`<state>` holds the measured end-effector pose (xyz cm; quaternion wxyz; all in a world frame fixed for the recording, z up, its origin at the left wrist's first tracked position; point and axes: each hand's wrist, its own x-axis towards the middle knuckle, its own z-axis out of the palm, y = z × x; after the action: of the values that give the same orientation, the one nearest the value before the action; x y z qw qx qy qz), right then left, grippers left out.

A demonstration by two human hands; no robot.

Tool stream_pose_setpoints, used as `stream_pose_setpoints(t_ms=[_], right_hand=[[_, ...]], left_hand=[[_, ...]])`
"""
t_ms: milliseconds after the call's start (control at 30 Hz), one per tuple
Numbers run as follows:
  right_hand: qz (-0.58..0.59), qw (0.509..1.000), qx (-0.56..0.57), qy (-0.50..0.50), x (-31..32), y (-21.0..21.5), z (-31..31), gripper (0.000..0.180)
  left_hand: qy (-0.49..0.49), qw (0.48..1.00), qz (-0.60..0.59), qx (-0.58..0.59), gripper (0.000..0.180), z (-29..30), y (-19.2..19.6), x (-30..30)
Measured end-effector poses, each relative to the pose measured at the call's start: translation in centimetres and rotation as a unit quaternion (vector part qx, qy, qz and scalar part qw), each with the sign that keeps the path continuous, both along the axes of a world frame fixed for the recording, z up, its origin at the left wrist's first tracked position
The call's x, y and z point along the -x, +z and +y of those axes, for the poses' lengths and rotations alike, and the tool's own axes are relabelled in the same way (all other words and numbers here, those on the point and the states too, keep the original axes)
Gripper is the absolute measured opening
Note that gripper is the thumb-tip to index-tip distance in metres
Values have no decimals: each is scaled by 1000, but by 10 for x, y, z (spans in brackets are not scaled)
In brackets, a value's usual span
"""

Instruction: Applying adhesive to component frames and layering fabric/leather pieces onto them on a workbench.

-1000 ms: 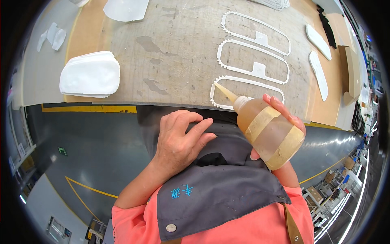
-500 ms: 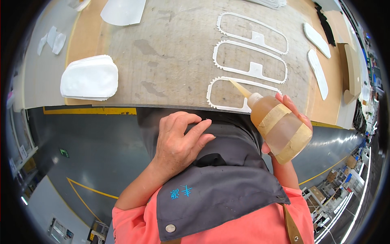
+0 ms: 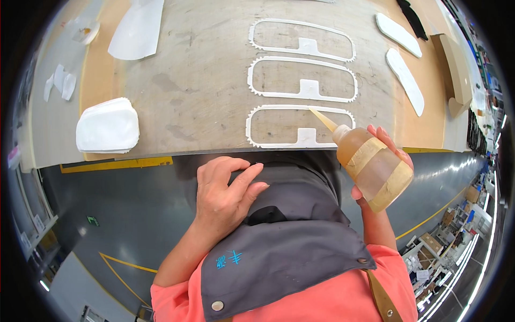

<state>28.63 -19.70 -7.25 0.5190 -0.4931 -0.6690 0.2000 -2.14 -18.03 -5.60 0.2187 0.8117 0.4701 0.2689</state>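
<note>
My right hand (image 3: 385, 140) is wrapped round a squeeze bottle (image 3: 371, 167) of amber liquid with tan tape bands on it. The bottle leans to the upper left, and its pointed nozzle (image 3: 323, 119) hangs over the nearest white frame-shaped piece (image 3: 249, 129). Two similar pieces, a middle one (image 3: 308, 88) and a farther one (image 3: 307, 44), lie in a column behind it; all have notched rims and an inward tab. Over my apron, just off the table's front edge, my left hand (image 3: 222, 196) is loosely curved, thumb and fingers apart, with nothing visible in it.
A stack of white rounded pieces (image 3: 107, 126) sits at the table's front left. Farther back are a white sheet (image 3: 137, 32) and a small clear dish (image 3: 86, 31). Two long white pads (image 3: 405, 80) lie to the right, beside an open cardboard box (image 3: 450, 70).
The view has shifted, so the table and its pieces appear farther left. The nozzle now sits farther right over the nearest frame piece. My left hand keeps much the same pose.
</note>
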Motion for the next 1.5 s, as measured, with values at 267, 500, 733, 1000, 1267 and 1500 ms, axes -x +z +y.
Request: stream_pose_setpoints(t_ms=[267,500,733,1000,1267,1500], right_hand=[[-22,997,39,-69,-18,6,-8,109],[9,987,77,-144,-30,7,-16,112],[111,973,81,-183,-33,10,-16,109],[187,954,95,-214,-37,16,-23,108],[206,958,80,-185,-42,15,-40,96],[252,945,89,-186,-40,16,-54,102]], left_hand=[[-9,1000,24,9,30,1,3,-6],[-16,999,40,14,30,3,8,-13],[-23,998,60,20,30,4,9,-18],[-29,998,61,20,30,3,10,-21],[-38,997,61,14,31,0,10,-21],[-42,997,57,0,31,-5,10,-20]])
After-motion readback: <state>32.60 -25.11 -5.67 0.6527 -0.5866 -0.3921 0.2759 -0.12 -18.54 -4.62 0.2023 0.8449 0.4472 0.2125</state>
